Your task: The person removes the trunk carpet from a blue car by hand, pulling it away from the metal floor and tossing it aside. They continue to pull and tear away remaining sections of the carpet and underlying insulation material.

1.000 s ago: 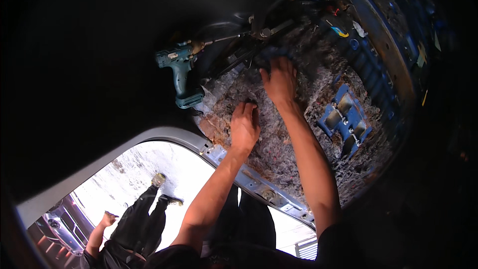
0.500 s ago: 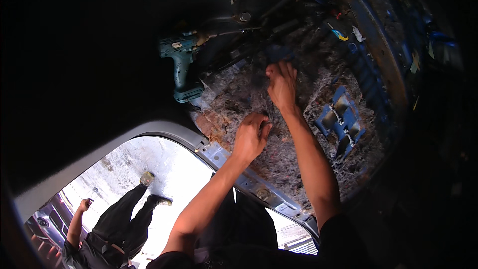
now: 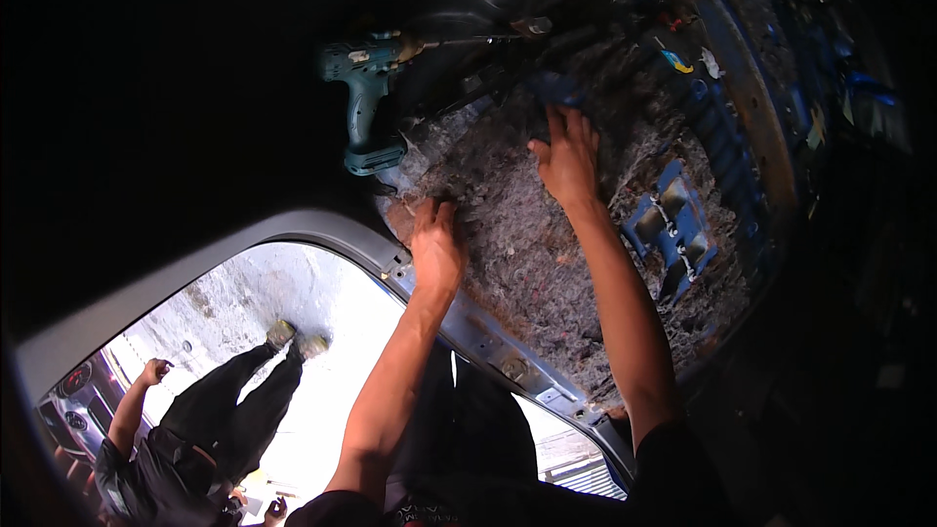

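Note:
A sheet of matted grey felt padding (image 3: 517, 224) covers the floor of a vehicle's interior. My right hand (image 3: 569, 161) rests on its far part with fingers stretched and apart, holding nothing visible. Closer to the door sill, my left hand (image 3: 437, 252) lies on the padding's left edge, fingers extended and fingertips against the felt; its thumb is hidden. Left of the felt's far end lies a teal cordless drill (image 3: 363, 98) with a long bit pointing right. Beside my right forearm, a blue metal bracket (image 3: 675, 224) shows through an opening in the felt.
A bare metal door sill (image 3: 488, 342) runs along the near edge. A yellow-and-blue scrap (image 3: 674, 61) and a white scrap (image 3: 711, 63) lie at the far right near a blue metal rib (image 3: 742, 127). Through the doorway, another person in dark clothes (image 3: 224, 410) stands outside.
My left hand has moved left to the felt's edge. My right hand has shifted slightly and its fingers have spread. Outside, the other person has moved a little.

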`<action>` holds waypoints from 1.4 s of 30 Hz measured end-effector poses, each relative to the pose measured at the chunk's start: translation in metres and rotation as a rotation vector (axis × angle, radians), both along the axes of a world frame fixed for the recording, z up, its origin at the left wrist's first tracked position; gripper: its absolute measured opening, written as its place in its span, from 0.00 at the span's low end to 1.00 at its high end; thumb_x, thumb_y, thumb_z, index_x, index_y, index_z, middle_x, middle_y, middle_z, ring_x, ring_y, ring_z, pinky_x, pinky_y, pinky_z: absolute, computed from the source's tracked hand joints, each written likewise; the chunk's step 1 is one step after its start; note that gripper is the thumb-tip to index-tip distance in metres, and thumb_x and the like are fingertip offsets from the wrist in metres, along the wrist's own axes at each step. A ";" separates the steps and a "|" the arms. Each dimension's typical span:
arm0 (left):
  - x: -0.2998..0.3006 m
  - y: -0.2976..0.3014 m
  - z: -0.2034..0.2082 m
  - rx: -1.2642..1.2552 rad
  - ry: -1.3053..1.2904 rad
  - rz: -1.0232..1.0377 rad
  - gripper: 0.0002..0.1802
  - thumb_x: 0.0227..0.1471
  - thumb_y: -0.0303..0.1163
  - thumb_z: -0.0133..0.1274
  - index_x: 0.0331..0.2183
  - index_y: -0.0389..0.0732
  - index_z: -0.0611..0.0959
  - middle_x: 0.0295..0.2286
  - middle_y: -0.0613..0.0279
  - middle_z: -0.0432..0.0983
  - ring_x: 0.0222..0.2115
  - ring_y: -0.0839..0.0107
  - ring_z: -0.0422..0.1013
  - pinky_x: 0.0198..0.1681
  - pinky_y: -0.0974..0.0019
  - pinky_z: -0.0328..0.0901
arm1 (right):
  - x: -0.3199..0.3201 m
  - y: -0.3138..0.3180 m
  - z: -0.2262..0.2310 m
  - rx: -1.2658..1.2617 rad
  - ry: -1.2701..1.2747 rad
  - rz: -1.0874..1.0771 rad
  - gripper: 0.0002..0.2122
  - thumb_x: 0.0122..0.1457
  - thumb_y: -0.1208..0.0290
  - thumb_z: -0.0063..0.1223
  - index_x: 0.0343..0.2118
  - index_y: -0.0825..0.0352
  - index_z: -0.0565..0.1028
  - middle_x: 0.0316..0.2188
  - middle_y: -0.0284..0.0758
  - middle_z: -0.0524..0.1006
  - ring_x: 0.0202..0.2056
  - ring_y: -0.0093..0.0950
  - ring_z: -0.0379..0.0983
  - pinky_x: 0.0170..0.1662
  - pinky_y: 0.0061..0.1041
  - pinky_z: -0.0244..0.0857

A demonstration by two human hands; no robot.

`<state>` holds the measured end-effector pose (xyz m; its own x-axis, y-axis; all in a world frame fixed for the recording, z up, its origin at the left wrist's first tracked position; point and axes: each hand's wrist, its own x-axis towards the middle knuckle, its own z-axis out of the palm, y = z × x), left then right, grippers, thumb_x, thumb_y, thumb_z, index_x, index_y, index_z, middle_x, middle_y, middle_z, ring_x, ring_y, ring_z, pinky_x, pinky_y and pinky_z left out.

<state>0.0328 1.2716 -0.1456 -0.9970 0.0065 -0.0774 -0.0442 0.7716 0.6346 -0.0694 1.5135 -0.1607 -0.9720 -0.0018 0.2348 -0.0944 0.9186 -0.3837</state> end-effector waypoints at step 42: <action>-0.039 0.046 0.031 -0.107 0.142 -0.495 0.44 0.54 0.21 0.64 0.71 0.42 0.71 0.71 0.47 0.64 0.72 0.41 0.59 0.73 0.43 0.61 | 0.116 -0.011 0.024 -0.454 -0.591 0.225 0.16 0.66 0.76 0.60 0.55 0.74 0.80 0.47 0.60 0.83 0.48 0.61 0.81 0.51 0.52 0.76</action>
